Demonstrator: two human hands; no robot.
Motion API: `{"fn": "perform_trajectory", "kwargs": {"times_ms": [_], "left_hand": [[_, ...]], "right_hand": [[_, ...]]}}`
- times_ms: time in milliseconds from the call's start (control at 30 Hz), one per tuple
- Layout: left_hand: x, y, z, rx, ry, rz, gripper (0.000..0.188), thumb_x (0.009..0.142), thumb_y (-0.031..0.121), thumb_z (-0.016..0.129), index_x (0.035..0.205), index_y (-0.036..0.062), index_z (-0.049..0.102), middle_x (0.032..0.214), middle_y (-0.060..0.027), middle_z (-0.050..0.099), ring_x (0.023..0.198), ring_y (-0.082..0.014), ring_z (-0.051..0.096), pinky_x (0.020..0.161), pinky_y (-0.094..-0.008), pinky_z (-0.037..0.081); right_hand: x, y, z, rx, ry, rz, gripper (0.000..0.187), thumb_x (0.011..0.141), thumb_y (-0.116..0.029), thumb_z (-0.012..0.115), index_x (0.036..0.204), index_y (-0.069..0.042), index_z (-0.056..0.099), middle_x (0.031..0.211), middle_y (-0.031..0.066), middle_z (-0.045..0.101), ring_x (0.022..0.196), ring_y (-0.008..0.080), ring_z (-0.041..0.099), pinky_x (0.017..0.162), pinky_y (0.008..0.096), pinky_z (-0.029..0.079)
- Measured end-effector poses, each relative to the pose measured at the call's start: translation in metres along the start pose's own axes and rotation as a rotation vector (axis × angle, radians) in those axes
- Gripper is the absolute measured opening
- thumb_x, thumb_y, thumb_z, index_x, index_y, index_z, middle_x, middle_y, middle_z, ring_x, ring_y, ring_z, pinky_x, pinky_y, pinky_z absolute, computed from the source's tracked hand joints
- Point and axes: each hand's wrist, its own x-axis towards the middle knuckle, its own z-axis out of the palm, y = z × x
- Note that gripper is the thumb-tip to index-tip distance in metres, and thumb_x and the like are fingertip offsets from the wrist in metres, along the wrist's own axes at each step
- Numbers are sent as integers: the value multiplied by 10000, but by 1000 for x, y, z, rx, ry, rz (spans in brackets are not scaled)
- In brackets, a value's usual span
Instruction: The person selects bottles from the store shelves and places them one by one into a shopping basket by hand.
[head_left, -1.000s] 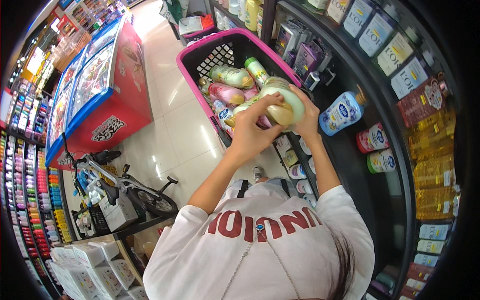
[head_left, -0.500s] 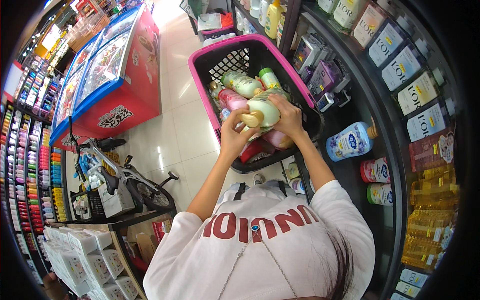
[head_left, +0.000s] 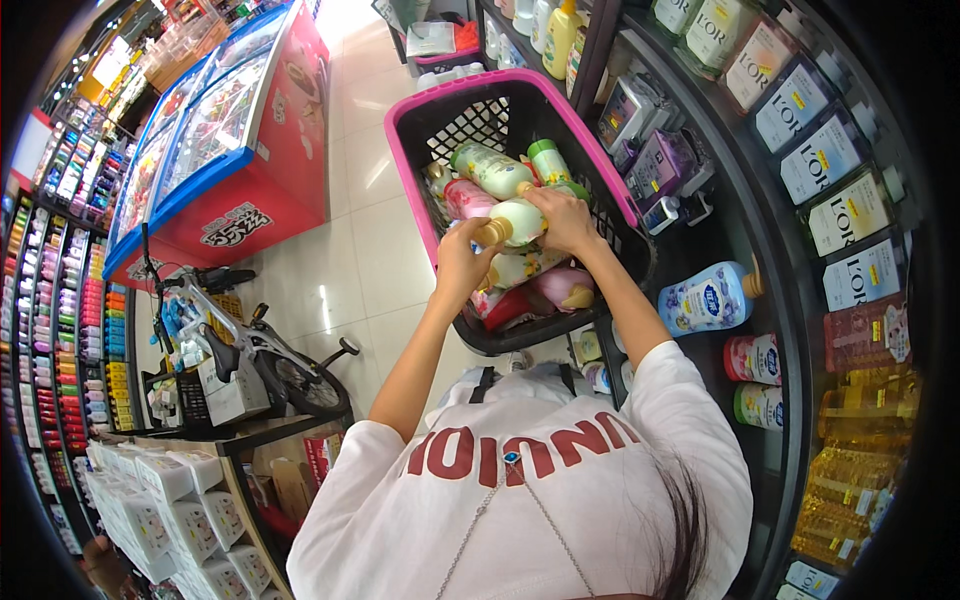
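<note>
Over a black basket with a pink rim (head_left: 402, 165), both hands are on a pale green pump bottle (head_left: 522, 220). My left hand (head_left: 462, 262) has its fingers closed round the gold pump top (head_left: 493, 232). Closed on the bottle's far side, my right hand (head_left: 566, 218) covers part of it. Beneath and around lie more bottles: a light green one (head_left: 490, 166), a pink one (head_left: 468, 198), a green-capped one (head_left: 547, 160) and a pinkish-mauve one (head_left: 562, 288).
Shelves on the right hold a blue pump bottle (head_left: 708, 300), purple packs (head_left: 665, 165) and rows of shampoo bottles (head_left: 838, 222). Left of the basket stand a red chest freezer (head_left: 270, 190) with blue edges and a parked bicycle (head_left: 255, 345). White packs (head_left: 165, 510) are stacked near left.
The pale green bottle has turned in my hands, its gold top now pointing more to the left. My right hand has shifted slightly toward the far side of the bottle.
</note>
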Motion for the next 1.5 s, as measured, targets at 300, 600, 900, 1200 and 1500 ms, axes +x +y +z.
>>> {"fn": "perform_trajectory", "kwargs": {"times_ms": [300, 600, 900, 1200, 1500], "left_hand": [[13, 1, -8, 124, -126, 55, 423, 628, 159, 774, 997, 28, 615, 946, -160, 632, 903, -331, 606, 783, -378, 476], [13, -6, -11, 15, -70, 156, 476, 628, 146, 779, 1058, 43, 601, 1025, -167, 612, 969, -324, 589, 826, -378, 470], [0, 38, -33, 12, -87, 245, 414, 654, 84, 743, 1038, 22, 601, 1026, -161, 607, 939, -318, 591, 808, -365, 473], [-35, 103, -14, -424, -740, 234, 398, 759, 63, 695, 1131, 14, 565, 1076, -111, 604, 1009, -214, 586, 858, -320, 488], [-90, 154, 67, -431, -1199, 390, 501, 755, 89, 696, 1217, 35, 510, 1220, -129, 526, 1141, -259, 510, 901, -381, 470]], "right_hand": [[-3, 1, 11, 26, -67, 117, 705, 545, -35, 728, 1201, -116, 482, 1187, 89, 545, 1126, 262, 512, 924, 370, 431], [-36, -1, -9, 281, 87, 162, 630, 609, 6, 630, 1215, -88, 485, 1225, 120, 519, 1139, 299, 490, 952, 370, 412], [-111, -31, -45, 592, 244, 487, 317, 727, -51, 645, 1042, -38, 611, 950, 128, 652, 871, 234, 646, 784, 315, 504], [-241, -71, -54, 926, 523, 885, 214, 788, -10, 632, 999, 19, 612, 967, 98, 656, 880, 140, 632, 780, 246, 491], [-355, -115, -85, 747, 861, 1189, 321, 784, 30, 610, 1100, 4, 560, 1072, 139, 612, 888, 161, 616, 793, 266, 482]]}}
